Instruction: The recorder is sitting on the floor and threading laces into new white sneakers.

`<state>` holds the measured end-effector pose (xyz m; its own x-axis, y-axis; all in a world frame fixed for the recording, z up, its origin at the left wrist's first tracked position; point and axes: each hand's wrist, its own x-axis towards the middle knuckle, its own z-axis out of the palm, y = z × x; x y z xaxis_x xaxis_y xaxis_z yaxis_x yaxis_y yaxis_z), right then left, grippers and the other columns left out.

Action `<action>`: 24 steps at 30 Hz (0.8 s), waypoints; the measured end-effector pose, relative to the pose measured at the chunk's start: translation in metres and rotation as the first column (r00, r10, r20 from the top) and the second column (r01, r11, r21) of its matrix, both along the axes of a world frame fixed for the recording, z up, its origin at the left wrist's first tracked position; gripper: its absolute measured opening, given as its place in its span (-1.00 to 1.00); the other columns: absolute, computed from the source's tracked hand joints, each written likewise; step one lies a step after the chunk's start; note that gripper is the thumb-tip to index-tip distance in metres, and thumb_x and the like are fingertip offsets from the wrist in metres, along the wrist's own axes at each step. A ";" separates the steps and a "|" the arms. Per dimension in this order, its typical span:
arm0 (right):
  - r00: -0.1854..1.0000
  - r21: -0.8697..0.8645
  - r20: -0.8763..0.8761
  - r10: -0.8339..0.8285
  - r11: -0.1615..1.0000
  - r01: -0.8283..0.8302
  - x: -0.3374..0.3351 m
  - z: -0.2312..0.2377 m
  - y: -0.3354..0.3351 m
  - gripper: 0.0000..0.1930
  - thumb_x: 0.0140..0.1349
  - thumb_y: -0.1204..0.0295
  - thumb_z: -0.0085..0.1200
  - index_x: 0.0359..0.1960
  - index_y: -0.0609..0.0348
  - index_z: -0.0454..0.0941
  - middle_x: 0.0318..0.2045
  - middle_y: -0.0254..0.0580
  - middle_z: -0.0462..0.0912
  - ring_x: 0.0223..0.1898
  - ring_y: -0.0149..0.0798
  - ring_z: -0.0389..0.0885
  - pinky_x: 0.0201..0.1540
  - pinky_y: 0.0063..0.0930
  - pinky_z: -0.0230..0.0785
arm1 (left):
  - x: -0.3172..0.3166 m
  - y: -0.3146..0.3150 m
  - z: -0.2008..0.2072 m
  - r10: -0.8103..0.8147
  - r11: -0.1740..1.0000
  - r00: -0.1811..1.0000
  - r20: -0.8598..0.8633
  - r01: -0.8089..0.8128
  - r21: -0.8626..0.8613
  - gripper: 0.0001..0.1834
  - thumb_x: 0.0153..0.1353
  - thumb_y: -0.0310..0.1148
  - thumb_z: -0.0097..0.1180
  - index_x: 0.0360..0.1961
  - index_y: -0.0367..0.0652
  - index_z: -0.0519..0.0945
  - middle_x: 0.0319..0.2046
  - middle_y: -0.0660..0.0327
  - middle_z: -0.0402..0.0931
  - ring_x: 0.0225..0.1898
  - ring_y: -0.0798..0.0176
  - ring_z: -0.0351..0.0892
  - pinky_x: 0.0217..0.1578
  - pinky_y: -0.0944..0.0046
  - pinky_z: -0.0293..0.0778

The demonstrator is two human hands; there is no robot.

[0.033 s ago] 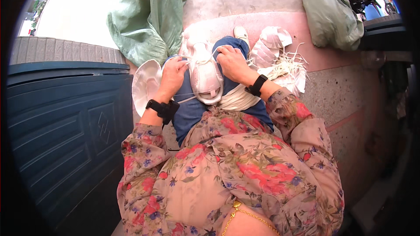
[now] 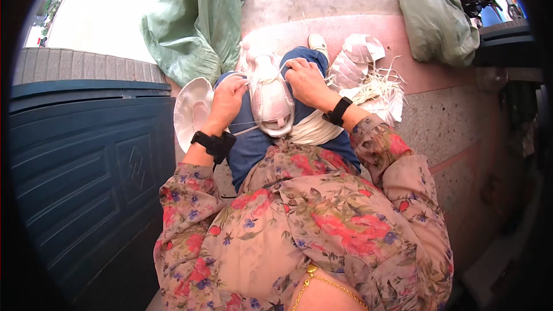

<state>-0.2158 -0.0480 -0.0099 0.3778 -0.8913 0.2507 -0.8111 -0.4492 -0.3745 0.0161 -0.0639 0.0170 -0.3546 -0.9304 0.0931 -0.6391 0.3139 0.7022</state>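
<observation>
A pale pink and white shoe (image 2: pixel 272 103) rests between my thighs, its heel toward me. White laces run out from its upper part to both sides. My left hand (image 2: pixel 229 98) pinches one shoelace to the left of the shoe. On the other side, my right hand (image 2: pixel 308 82) grips a shoelace between its closed fingers. A thin strand stretches across the shoe's heel toward my left wrist. On my right thigh lies a bundle of white laces (image 2: pixel 315 130).
To the right on the ground, loose white laces (image 2: pixel 377 87) spread over pale shoe pieces (image 2: pixel 357 60). Another pale shoe part (image 2: pixel 193 109) sits beyond my left wrist. Green sacks (image 2: pixel 193 29) stand ahead on both sides. A blue panelled door (image 2: pixel 86 167) borders my left.
</observation>
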 end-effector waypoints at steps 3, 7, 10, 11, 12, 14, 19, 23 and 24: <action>1.000 0.005 -0.025 -0.008 1.000 0.009 0.001 0.000 -0.003 -0.86 -0.13 0.52 -0.07 -0.49 0.22 0.51 -0.18 -0.13 0.46 -0.11 -0.14 0.34 -0.17 -0.26 0.14 | -0.008 0.010 0.020 0.205 0.852 0.956 -0.209 -0.069 0.519 -0.79 0.11 -0.43 -0.02 -0.25 -0.25 0.56 -0.50 0.07 0.52 -0.52 0.24 0.49 -0.43 0.32 0.40; 0.999 0.044 -0.039 0.001 0.999 0.001 0.004 0.001 -0.007 -0.90 -0.13 0.49 -0.04 -0.53 0.13 0.52 -0.29 -0.22 0.47 -0.16 -0.18 0.35 -0.20 -0.27 0.13 | -0.010 0.018 0.014 0.240 0.793 0.969 -0.057 -0.162 0.587 -0.77 0.20 -0.38 -0.10 -0.19 -0.28 0.48 -0.65 0.33 0.40 -0.69 0.52 0.26 -0.66 0.50 0.21; 0.998 0.129 -0.054 0.022 0.992 -0.015 0.005 0.006 -0.009 -0.92 -0.09 0.48 -0.04 -0.56 0.05 0.53 -0.38 -0.28 0.46 -0.21 -0.21 0.36 -0.24 -0.28 0.13 | -0.011 0.018 0.001 0.174 0.893 0.983 0.053 -0.180 0.413 -0.79 0.15 -0.34 -0.06 -0.34 -0.27 0.52 -0.62 0.13 0.47 -0.56 0.23 0.44 -0.50 0.28 0.34; 0.996 0.148 -0.089 0.016 0.989 -0.003 0.005 0.008 -0.009 -0.91 -0.05 0.48 -0.05 -0.58 0.01 0.53 -0.43 -0.31 0.45 -0.24 -0.23 0.37 -0.26 -0.29 0.13 | -0.012 0.015 -0.002 0.123 0.938 0.984 0.132 -0.159 0.309 -0.79 0.12 -0.32 -0.04 -0.35 -0.24 0.53 -0.56 -0.03 0.51 -0.45 0.00 0.53 -0.40 0.12 0.41; 0.996 0.163 -0.074 0.048 0.986 -0.035 0.005 0.010 -0.011 -0.90 -0.06 0.48 -0.04 -0.58 0.01 0.54 -0.47 -0.29 0.45 -0.28 -0.22 0.39 -0.26 -0.29 0.14 | -0.012 0.013 -0.005 0.101 0.947 0.980 0.171 -0.148 0.284 -0.78 0.11 -0.29 -0.05 -0.37 -0.21 0.53 -0.50 -0.10 0.50 -0.36 -0.13 0.49 -0.33 0.01 0.39; 0.993 0.145 -0.097 0.070 0.988 -0.056 0.007 0.009 -0.013 -0.90 -0.06 0.49 -0.05 -0.58 0.01 0.54 -0.49 -0.28 0.45 -0.28 -0.22 0.40 -0.26 -0.30 0.14 | -0.014 0.010 -0.008 0.104 0.959 0.968 0.229 -0.159 0.236 -0.79 0.12 -0.30 -0.06 -0.39 -0.22 0.52 -0.50 -0.10 0.50 -0.36 -0.13 0.49 -0.33 0.01 0.39; 0.997 0.170 -0.057 0.060 0.984 -0.049 0.006 0.007 -0.011 -0.92 -0.11 0.45 0.01 -0.58 0.03 0.56 -0.47 -0.27 0.50 -0.24 -0.20 0.44 -0.25 -0.24 0.20 | -0.018 0.007 -0.007 0.115 0.977 0.951 0.285 -0.161 0.142 -0.79 0.13 -0.31 -0.08 -0.42 -0.23 0.50 -0.49 -0.09 0.50 -0.37 -0.13 0.49 -0.35 0.01 0.39; 0.998 0.243 -0.032 -0.059 0.968 0.065 0.010 0.004 -0.013 -0.91 -0.05 0.36 0.05 -0.56 0.04 0.56 -0.42 -0.25 0.51 -0.22 -0.18 0.44 -0.22 -0.21 0.23 | -0.017 0.004 -0.015 0.085 0.995 0.958 0.274 -0.095 0.022 -0.80 0.13 -0.31 -0.09 -0.43 -0.24 0.47 -0.49 -0.07 0.49 -0.40 -0.13 0.49 -0.37 0.01 0.39; 0.992 0.245 0.000 -0.128 0.961 0.124 0.010 0.003 -0.013 -0.89 -0.02 0.32 0.07 -0.56 0.04 0.56 -0.41 -0.25 0.51 -0.22 -0.18 0.44 -0.21 -0.21 0.23 | -0.018 0.003 -0.016 0.076 0.997 0.958 0.276 -0.081 0.007 -0.80 0.13 -0.32 -0.09 -0.43 -0.24 0.46 -0.49 -0.07 0.49 -0.41 -0.12 0.48 -0.38 0.00 0.38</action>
<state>-0.2056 -0.0614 -0.0066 0.2559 -0.9664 0.0244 -0.8484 -0.2366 -0.4735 -0.0017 -0.0606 0.0014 -0.2903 -0.9568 -0.0151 -0.8303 0.2440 0.5010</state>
